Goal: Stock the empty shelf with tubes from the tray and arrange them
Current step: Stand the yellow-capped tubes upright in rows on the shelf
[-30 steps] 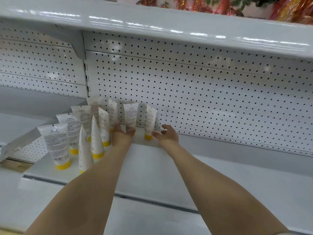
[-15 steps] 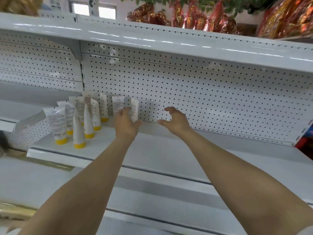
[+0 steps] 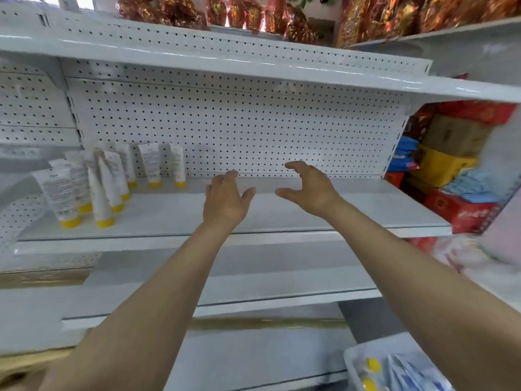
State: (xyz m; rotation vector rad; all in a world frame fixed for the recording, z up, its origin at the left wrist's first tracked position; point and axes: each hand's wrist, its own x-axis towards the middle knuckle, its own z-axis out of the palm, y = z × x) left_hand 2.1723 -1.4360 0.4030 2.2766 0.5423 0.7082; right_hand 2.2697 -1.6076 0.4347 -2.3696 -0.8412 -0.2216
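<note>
**Two empty hands over a half-stocked shelf**

Both hands hover above the white shelf (image 3: 282,210), holding nothing: the left hand (image 3: 225,197) has its fingers (image 3: 229,176) spread loosely, the right hand (image 3: 311,187) curls its own in a half-open claw. Well to the left of the fingers stand the tubes (image 3: 107,179) (white, yellow caps down). Below the right forearm, the tray (image 3: 352,359) shows at the frame's corner.

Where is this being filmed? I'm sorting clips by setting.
Most likely a small retail shop. White metal shelving with a perforated back panel carries standing yellow-capped tubes, boxed goods are stacked at the right, and red-and-gold packaged items sit along the top.
</note>
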